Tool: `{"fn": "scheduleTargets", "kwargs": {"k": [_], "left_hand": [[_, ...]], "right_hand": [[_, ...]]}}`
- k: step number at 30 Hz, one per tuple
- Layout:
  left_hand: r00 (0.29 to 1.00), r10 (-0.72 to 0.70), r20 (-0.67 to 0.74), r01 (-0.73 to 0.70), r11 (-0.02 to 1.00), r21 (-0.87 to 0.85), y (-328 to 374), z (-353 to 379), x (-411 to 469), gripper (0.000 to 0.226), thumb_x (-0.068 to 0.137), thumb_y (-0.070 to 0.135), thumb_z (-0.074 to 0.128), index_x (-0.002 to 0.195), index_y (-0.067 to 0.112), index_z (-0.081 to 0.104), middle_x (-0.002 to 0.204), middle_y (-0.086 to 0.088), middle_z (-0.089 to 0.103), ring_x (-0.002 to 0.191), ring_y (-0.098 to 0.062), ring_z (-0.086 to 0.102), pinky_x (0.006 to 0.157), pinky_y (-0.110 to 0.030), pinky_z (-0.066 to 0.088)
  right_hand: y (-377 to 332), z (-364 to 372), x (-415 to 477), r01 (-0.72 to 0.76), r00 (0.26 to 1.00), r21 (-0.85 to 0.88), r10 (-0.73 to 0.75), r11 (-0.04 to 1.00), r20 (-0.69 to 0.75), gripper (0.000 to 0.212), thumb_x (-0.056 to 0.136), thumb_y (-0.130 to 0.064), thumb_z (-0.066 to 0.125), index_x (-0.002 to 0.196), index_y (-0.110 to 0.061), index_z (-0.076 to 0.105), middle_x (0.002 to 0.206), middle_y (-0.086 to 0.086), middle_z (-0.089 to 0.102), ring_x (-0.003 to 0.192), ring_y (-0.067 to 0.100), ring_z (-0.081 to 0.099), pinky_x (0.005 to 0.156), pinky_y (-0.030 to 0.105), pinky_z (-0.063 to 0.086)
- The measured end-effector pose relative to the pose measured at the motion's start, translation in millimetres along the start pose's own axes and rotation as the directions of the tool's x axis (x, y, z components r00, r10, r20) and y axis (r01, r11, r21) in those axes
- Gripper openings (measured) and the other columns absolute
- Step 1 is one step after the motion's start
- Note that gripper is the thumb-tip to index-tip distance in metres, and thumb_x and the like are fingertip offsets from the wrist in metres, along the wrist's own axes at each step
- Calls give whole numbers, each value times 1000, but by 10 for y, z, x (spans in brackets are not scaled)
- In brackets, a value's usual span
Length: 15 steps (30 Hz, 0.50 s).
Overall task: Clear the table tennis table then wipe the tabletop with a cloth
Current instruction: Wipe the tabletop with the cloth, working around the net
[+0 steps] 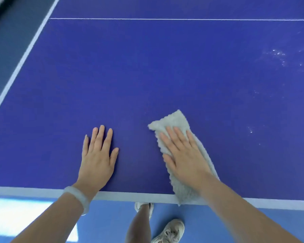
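Note:
The blue table tennis tabletop (147, 71) fills most of the view, edged with white lines. A pale grey folded cloth (175, 120) lies on it near the front edge, its near end reaching over the white border. My right hand (184, 155) presses flat on the cloth with straight fingers. My left hand (98, 155) rests flat on the bare tabletop to the left of the cloth, fingers spread, a pale bracelet on the wrist.
White specks and smears (277, 57) mark the tabletop at the right. The white centre line (165, 19) crosses the far part. The table's left edge (21, 62) runs diagonally. Below the front edge is blue floor with my shoes (170, 230).

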<state>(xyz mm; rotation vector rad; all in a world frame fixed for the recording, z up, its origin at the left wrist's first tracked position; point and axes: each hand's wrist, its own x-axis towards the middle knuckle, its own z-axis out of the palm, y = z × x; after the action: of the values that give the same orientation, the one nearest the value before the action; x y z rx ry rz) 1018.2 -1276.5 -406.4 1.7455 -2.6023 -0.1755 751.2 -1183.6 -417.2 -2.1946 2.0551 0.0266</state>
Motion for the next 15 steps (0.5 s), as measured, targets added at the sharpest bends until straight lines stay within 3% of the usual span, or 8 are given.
{"fn": "scheduleTargets", "kwargs": {"k": [3, 5, 6, 8, 10, 11, 13, 15], "left_hand": [[998, -70, -6, 70, 997, 30, -81, 23, -80, 65, 99, 47, 13, 155, 16, 26, 162, -9, 21, 150, -27, 15, 122, -51, 10], [997, -74, -16, 74, 997, 9, -84, 46, -68, 63, 100, 47, 14, 155, 18, 25, 162, -7, 20, 151, -25, 13, 122, -50, 9], [997, -74, -17, 74, 997, -4, -96, 53, -69, 63, 100, 47, 14, 155, 19, 25, 162, -5, 20, 151, -24, 13, 122, -49, 8], [997, -67, -23, 66, 997, -49, -134, 56, -88, 62, 100, 44, 13, 154, 18, 27, 162, -3, 20, 151, -22, 12, 122, -48, 9], [996, -74, -45, 69, 992, -103, -155, 44, -87, 60, 100, 38, 13, 152, 13, 31, 162, -3, 22, 151, -21, 13, 122, -48, 10], [995, -78, -57, 70, 990, -126, -151, 34, -81, 60, 100, 36, 14, 151, 11, 33, 161, -3, 23, 151, -21, 14, 122, -48, 11], [995, -77, -69, 67, 988, -142, -127, 33, -70, 60, 100, 33, 14, 150, 8, 34, 161, -4, 25, 151, -21, 15, 122, -48, 12], [995, -80, -67, 71, 988, -134, -129, 57, -74, 60, 100, 32, 13, 151, 9, 31, 161, -4, 23, 151, -21, 12, 123, -47, 11]], "right_hand": [[216, -103, 485, -343, 939, 114, 344, 932, 7, 66, 103, -46, 15, 158, -21, -13, 167, 0, -8, 153, 18, -11, 124, 44, -7], [56, -155, 776, -405, 913, 162, 408, 900, 13, 66, 103, -46, 14, 158, -21, -14, 167, 1, -9, 153, 19, -13, 124, 46, -7], [-116, -157, 852, -331, 943, 141, 333, 933, 11, 64, 103, -45, 12, 158, -22, -13, 167, 1, -10, 153, 20, -13, 124, 47, -7], [-560, -89, 776, -4, 1000, 56, 3, 998, 14, 60, 104, -44, 7, 159, -24, -7, 167, -1, -9, 153, 20, -12, 124, 47, -6], [-777, -32, 553, 302, 952, -2, -302, 953, 46, 58, 105, -44, 8, 160, -25, 3, 168, -4, -2, 154, 18, -6, 125, 45, -2], [-718, -50, 519, 346, 937, -2, -345, 938, 54, 57, 106, -44, 10, 160, -26, 7, 168, -5, 1, 154, 16, -3, 125, 44, 0], [-413, -69, 660, 204, 979, -26, -204, 979, 1, 57, 105, -44, 6, 160, -26, 2, 168, -6, 1, 154, 15, -5, 125, 44, 0], [-132, -143, 959, -154, 988, 17, 154, 988, 4, 59, 103, -44, 1, 159, -25, -7, 168, -3, -5, 153, 16, -10, 124, 44, -5]]}}
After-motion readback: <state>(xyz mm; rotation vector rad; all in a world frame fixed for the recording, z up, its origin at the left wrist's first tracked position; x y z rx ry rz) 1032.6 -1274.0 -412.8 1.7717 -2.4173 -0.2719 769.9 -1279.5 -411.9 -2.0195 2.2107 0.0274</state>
